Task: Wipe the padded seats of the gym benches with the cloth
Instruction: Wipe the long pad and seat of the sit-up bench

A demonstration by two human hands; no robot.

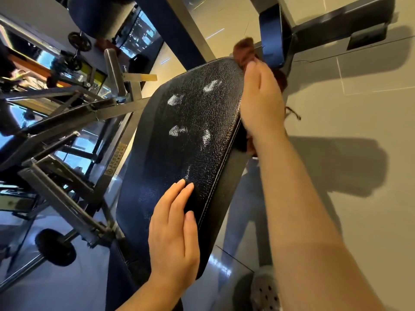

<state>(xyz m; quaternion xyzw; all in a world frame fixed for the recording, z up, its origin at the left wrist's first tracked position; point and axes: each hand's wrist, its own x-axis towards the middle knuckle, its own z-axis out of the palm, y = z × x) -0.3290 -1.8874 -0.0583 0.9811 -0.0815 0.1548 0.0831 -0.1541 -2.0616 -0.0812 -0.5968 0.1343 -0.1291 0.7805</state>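
Observation:
A black padded seat (186, 140) with a cracked, shiny surface fills the middle of the head view. Several pale worn patches mark its upper half. My left hand (175, 230) lies flat on the near end of the pad, fingers straight. My right hand (260, 99) is at the pad's far right edge and holds a reddish-brown cloth (243, 52). The cloth bunches out above my fingers at the pad's far corner and hangs down behind my hand. Loose threads of it show to the right of my wrist.
A metal machine frame (67, 135) with bars, a lever handle (114, 70) and a black roller pad (55, 246) stands close on the left. A dark upright post (179, 30) and a blue-black bracket (272, 34) rise beyond the seat. Pale tiled floor (359, 198) lies to the right.

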